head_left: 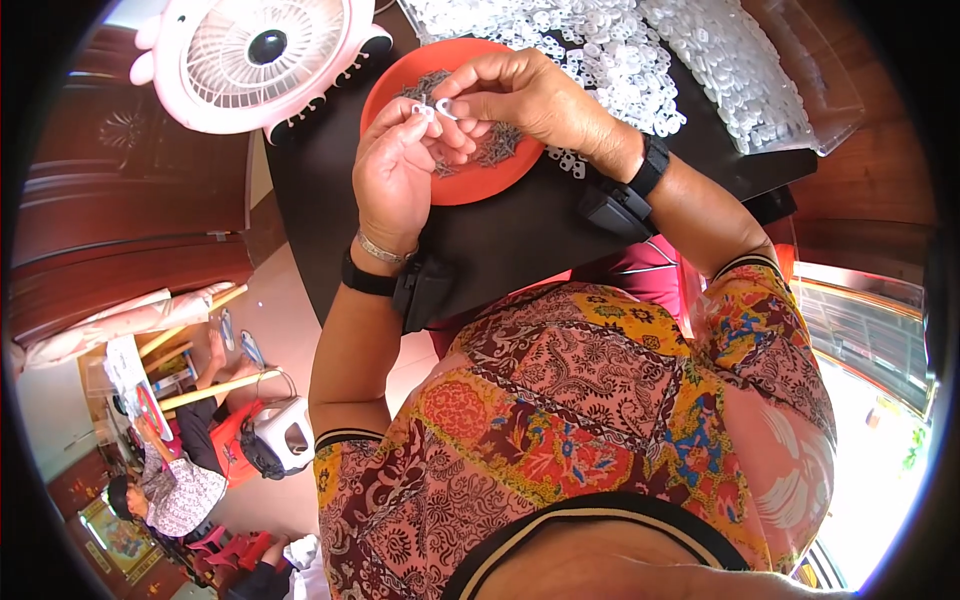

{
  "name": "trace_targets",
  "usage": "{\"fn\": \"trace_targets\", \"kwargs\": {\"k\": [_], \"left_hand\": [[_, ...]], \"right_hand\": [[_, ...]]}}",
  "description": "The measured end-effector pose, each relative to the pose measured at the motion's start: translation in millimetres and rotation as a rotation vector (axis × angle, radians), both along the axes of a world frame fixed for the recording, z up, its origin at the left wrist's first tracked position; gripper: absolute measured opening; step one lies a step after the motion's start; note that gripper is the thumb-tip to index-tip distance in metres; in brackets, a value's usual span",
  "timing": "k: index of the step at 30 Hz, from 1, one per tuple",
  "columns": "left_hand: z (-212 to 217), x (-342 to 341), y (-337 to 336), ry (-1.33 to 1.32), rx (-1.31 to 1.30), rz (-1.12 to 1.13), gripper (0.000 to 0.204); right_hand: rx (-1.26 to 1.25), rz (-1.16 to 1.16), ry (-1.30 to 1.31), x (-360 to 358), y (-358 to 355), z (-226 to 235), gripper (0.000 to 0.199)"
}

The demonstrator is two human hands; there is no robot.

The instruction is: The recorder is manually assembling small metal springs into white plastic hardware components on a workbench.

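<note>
In the head view, both bare hands meet over a red bowl (pixel 470 193) on a dark table (pixel 490 250). The left hand (pixel 393 175) is palm up with its fingers curled, its thumb and fingertips closed on a small white piece (pixel 424 111). The right hand (pixel 530 100) comes in from the other side, thumb and forefinger pinched together on a white tab (pixel 446 107) just beside that piece; whether the two touch is too small to tell. Both white parts are above the bowl, which holds many small grey screws (pixel 498 150).

Beyond the right hand, a loose pile of white tabs (pixel 635 85) spreads over the table, and farther right a clear tray (pixel 838 112) holds many more. A pink fan (pixel 268 48) stands near the table's far left corner. Another person (pixel 190 495) sits well apart, at lower left.
</note>
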State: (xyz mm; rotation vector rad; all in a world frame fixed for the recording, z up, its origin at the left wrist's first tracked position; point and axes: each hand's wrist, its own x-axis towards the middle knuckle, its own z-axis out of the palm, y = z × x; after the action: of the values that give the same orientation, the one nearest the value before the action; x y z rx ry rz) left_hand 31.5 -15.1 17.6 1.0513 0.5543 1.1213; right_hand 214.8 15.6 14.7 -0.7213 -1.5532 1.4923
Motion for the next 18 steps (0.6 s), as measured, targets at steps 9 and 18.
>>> {"fn": "trace_targets", "kwargs": {"k": [9,18], "left_hand": [[1,3,-3,0.302,0.026,0.177,0.017],[3,5,-5,0.384,0.038,0.197,0.017]], "right_hand": [[-0.091,0.004,0.058,12,7,9,0.02],[-0.041,0.026,0.0,12,5,11,0.021]]}}
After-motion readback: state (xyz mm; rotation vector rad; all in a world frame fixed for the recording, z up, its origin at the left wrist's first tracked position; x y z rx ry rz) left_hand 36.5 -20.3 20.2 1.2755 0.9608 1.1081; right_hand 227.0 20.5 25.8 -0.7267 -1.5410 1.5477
